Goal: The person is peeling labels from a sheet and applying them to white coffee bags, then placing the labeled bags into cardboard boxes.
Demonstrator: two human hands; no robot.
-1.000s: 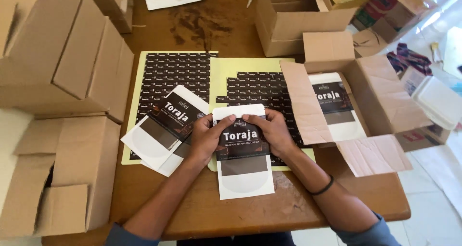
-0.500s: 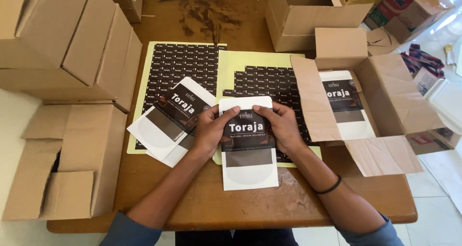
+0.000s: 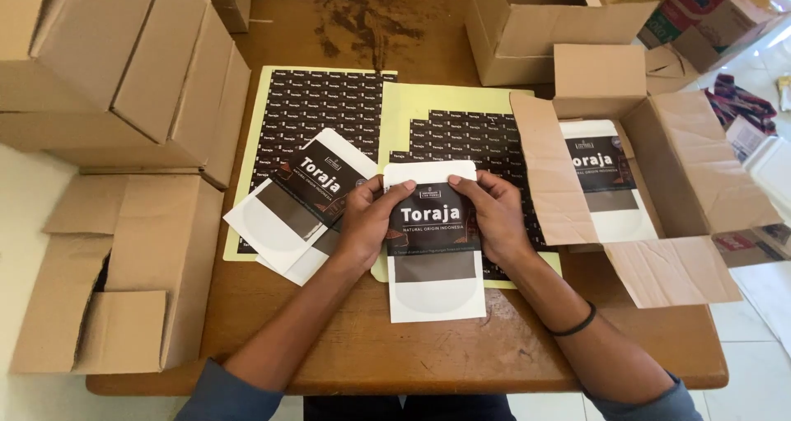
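Several cardboard boxes [image 3: 124, 83] are ranged around the wooden desk [image 3: 354, 339] — closed ones stacked at the left, open ones at the top and right. In the open box [image 3: 659, 174] on the right a labelled white pouch [image 3: 606, 182] lies flat, and it is judged to be finished stock; how many lie beneath it cannot be told. Two yellow sticker sheets [image 3: 317, 108] are spread across the middle of the desk, the right-hand one with bare backing along its top and left, so part of the labelling is judged done while many small dark stickers remain unused. A small pile of labelled pouches [image 3: 297, 203] is fanned out on the left sheet.

One pouch [image 3: 434, 240] is held over the lower edge of the right sheet, in front of the person. It is white and flat, with a rounded top, a dark label across its upper half and a greyish window below. It is gripped at both upper sides: the left hand [image 3: 367, 219] is closed on its left edge, thumb laid on the face, and the right hand [image 3: 494, 215] is closed on the right edge likewise — both thumbs pressed near the top of the label.
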